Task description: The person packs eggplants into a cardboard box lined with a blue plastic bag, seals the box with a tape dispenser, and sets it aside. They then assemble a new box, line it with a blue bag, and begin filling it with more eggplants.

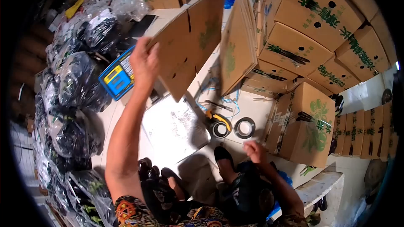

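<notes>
My left hand (145, 61) is closed on the near edge of a folded-flat cardboard box (189, 38), which stands up on edge in the air above the floor. Beneath it lies the pale metal platform (172, 126) of a weighing scale; its blue display unit (115, 77) is just left of my left hand. My right hand (254, 151) is curled shut near my right knee, and no object shows in it. Ahead of that hand, a roll of tape (244, 128) and a yellow-handled tape dispenser (221, 124) lie on the floor.
Clear plastic bags of dark produce (80, 80) line the left side. More flattened boxes (237, 46) lean at centre right. Printed cartons (303, 46) are stacked on the right, with a single carton (309, 122) nearer me. A ledge (324, 185) stands at lower right.
</notes>
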`<state>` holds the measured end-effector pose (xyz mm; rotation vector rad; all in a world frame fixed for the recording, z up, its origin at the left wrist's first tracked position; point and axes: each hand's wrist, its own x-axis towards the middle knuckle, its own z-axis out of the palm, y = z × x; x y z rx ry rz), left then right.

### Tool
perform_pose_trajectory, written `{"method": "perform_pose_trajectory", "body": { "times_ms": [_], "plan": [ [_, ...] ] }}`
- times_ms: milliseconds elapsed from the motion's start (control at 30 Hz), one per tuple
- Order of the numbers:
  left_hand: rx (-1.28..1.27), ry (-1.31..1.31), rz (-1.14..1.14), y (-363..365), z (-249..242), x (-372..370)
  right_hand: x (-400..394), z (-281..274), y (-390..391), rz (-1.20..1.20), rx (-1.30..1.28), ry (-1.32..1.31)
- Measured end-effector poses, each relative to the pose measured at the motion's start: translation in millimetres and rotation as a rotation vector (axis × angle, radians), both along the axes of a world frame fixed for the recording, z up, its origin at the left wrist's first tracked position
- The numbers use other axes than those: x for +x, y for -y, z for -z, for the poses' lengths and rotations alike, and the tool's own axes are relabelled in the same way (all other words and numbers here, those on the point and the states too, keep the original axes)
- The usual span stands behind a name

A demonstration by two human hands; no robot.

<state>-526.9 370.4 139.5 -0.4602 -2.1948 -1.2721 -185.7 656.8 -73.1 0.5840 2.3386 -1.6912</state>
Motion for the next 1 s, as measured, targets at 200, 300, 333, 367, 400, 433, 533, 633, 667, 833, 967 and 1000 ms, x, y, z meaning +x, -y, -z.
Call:
{"method": "perform_pose_trajectory", "body": {
  "times_ms": [200,300,333,367,400,433,533,633,667,833,967,1000],
  "plan": [
    [0.351,0.255,0.114,152.2,-99.2,151.8,-86.0,-178.2,35.5,-0.162,0.703,-0.804],
    [0.339,0.281,0.227,216.3,-115.5,199.8,-99.3,-285.7,67.4,-0.226,0.936,-1.113],
    [0.31,0.301,0.223,225.9,-116.0,211.7,-99.5,-307.1,79.1,-0.327,0.991,-1.108],
    [0.284,0.32,0.222,234.4,-114.8,221.6,-101.8,-319.6,89.3,-0.428,1.047,-1.102],
    [0.327,0.364,0.237,240.9,-111.5,227.2,-107.1,-318.6,98.6,-0.529,1.055,-1.103],
    [0.33,0.389,0.251,250.1,-105.1,227.8,-111.7,-314.4,108.3,-0.635,1.065,-1.102],
    [0.291,0.384,0.212,265.2,-76.4,212.0,-107.1,-304.1,129.2,-0.902,0.853,-0.521],
    [0.314,0.356,0.044,258.3,-30.7,184.7,-81.8,-298.5,161.1,-0.888,0.729,-0.528],
    [0.345,0.349,-0.038,255.1,-6.5,172.0,-78.1,-296.9,169.6,-0.893,0.771,-0.496],
    [0.435,0.383,-0.202,189.4,18.3,151.7,-50.2,-270.4,187.5,-0.885,0.748,-0.485],
    [0.498,0.325,-0.103,171.8,29.7,139.5,-34.4,-261.7,194.7,-0.878,0.699,-0.435],
    [0.44,0.398,-0.064,168.0,30.4,139.2,-32.5,-256.7,200.6,-0.884,0.671,-0.38]
  ]
}}
